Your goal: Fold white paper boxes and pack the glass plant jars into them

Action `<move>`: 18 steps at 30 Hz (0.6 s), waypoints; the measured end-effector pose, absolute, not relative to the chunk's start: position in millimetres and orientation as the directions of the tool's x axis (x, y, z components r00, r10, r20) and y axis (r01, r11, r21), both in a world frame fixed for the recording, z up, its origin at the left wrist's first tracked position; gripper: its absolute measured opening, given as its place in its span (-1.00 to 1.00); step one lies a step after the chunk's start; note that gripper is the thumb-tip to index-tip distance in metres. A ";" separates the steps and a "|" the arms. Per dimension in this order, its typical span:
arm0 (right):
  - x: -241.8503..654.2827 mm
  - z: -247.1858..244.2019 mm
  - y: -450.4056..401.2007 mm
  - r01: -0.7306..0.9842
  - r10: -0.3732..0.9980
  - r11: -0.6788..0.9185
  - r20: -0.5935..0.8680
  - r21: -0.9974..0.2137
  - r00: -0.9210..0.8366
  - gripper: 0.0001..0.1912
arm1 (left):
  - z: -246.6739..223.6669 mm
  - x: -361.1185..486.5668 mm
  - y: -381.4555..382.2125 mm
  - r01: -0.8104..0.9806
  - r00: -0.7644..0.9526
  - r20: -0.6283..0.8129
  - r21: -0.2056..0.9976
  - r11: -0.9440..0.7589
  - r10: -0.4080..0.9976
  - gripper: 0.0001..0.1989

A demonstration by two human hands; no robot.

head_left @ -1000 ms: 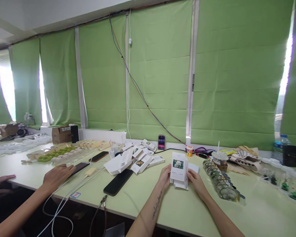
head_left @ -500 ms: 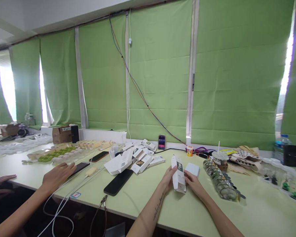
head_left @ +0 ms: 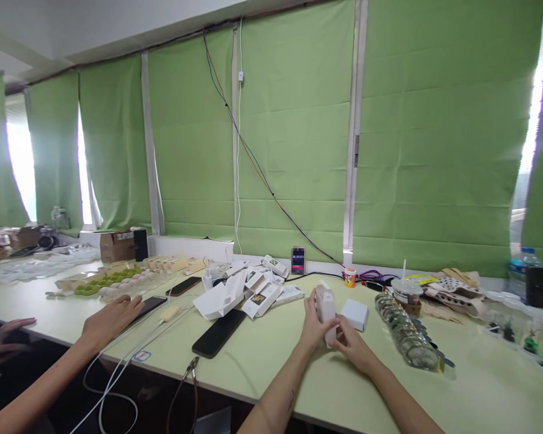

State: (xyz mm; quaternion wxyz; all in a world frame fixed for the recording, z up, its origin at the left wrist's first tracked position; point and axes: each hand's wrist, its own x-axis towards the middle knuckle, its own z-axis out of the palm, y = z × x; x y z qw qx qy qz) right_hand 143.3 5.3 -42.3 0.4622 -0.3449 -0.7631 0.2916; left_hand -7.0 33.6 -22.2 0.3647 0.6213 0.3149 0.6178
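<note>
A small white box (head_left: 326, 305) is held upright above the table between my two hands. My left hand (head_left: 315, 324) wraps round its left side, fingers behind it and thumb across the front. The fingers of my right hand (head_left: 347, 340) grip its lower right edge. Just beyond my right hand, a flat white box (head_left: 355, 314) lies on the table. Left of my hands is a heap of white printed cartons (head_left: 261, 299), some with open flaps.
A black phone (head_left: 218, 333) lies left of my forearms. To the right are a row of glass discs (head_left: 407, 331), a lidded cup (head_left: 406, 289) and clear cups (head_left: 531, 337). At left, another person's hand (head_left: 113, 319) rests by a phone (head_left: 151, 305) and white cables.
The held box has turned, so its printed picture no longer faces me. My left hand has shifted up around it, and my right hand has moved off the flat white box's side.
</note>
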 end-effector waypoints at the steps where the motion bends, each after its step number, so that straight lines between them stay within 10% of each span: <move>1: 142.4 -41.9 4.6 0.274 0.796 0.597 0.514 -0.754 -0.320 -0.41 | -22.1 -6.5 31.4 -0.017 0.097 0.576 0.816 -0.577 0.812 0.02; 9: 144.6 -50.7 15.8 0.302 0.864 0.502 0.464 -0.810 -0.192 -0.39 | -20.5 -9.8 34.0 -0.199 0.220 0.519 0.853 -0.483 0.826 -0.31; 18: 148.9 -53.4 32.7 -0.213 0.907 0.400 0.419 -0.891 -0.049 -0.35 | -23.9 -12.1 53.7 -0.449 0.073 0.283 0.866 -0.222 0.956 -0.37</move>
